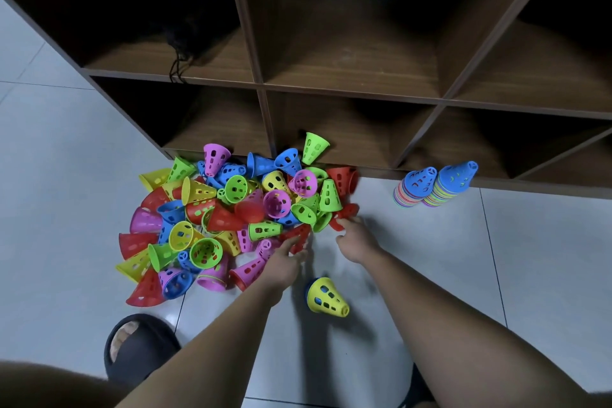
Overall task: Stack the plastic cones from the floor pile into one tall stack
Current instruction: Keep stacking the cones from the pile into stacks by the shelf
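Observation:
A pile of coloured plastic cones (225,212) with holes lies on the tiled floor in front of a wooden shelf. My left hand (285,261) grips a red cone (297,235) at the pile's right edge. My right hand (356,237) pinches another red cone (344,214) just to the right of it. A yellow cone (326,297) lies alone on its side between my forearms. Two stacks of cones stand at the right, both topped in blue: the left stack (414,187) and the right stack (452,184).
The brown cubby shelf (347,89) stands behind the pile, with a green cone (314,147) in its lowest middle compartment. My foot in a black slipper (137,346) rests on the floor at the lower left. A dark bundle (195,26) sits in an upper left compartment.

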### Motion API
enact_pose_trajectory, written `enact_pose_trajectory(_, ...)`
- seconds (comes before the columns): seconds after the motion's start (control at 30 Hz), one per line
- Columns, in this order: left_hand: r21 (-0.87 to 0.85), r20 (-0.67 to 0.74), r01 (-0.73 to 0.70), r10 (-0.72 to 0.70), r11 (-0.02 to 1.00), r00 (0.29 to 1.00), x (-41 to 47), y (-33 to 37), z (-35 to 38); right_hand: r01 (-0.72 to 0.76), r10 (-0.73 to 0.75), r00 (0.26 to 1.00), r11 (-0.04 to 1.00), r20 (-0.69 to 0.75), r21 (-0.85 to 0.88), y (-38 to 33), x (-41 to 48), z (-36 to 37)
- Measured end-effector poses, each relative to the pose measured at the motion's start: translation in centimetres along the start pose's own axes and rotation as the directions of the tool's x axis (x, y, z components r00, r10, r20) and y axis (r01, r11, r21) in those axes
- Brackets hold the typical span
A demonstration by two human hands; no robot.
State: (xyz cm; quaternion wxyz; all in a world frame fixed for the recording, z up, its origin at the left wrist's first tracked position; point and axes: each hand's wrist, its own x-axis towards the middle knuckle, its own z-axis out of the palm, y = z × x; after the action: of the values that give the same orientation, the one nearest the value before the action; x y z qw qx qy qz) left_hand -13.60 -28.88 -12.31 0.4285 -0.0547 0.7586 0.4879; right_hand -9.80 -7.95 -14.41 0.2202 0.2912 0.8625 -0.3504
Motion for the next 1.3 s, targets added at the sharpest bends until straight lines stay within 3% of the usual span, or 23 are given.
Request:
enact_pose_trajectory(0.1, -0.062, 0.029, 0.023, -0.021, 0.998, 0.999, 0.5, 0.2, 0.0, -0.009, 0.009, 1.0, 0.999, 0.0, -0.045, 0.4, 0.5, 0.2)
enact_pose_trajectory(0.27, -0.07, -0.025, 0.06, -0.062, 0.996, 0.998, 1.2, -0.8, -0.5, -0.033, 0.028, 0.985, 0.999, -0.168, -0.03, 1.2, -0.3, 0.3)
enact_pose_trajectory(0.53, -0.111, -0.203, -0.013, -0.01, 0.994, 0.979, -0.8, -1.0, -1.9, -0.014, 0.04, 0.923, 0.997, -0.383, 0.07, 2.3, -3.9, -0.1)
enact_pose_trajectory(0.63, -0.141, -0.227, -0.044, 0.011, 0.989, 0.974, -2.1, -0.4, -2.0, -0.014, 0.09, 0.908, 0.983, -0.41, 0.185, 1.9, -5.5, -0.6)
enact_pose_trajectory(0.8, -0.154, -0.294, -0.073, 0.025, 0.985, 0.955, -4.8, 0.3, -2.0, -0.063, 0.218, 0.917, 0.905, -0.334, 0.42, 1.4, -7.6, -0.8)
enact_pose_trajectory(0.93, -0.237, -0.212, -0.012, -0.039, 0.971, 0.976, -6.0, 0.3, -2.3, -0.13, 0.271, 0.953, 0.774, -0.138, 0.619, 1.0, -10.0, -0.9)
enact_pose_trajectory(1.2, -0.3, 0.11, 0.049, -0.017, 0.953, 0.994, -9.4, 1.3, -1.4, -0.154, 0.335, 0.928, 0.74, -0.16, 0.655, 1.4, -12.7, -0.9)
enact_pose_trajectory(1.3, -0.248, 0.151, 0.004, 0.035, 0.969, 0.988, -10.1, 1.8, 0.0, -0.177, 0.37, 0.915, 0.728, -0.162, 0.662, 1.7, -13.9, -1.1)
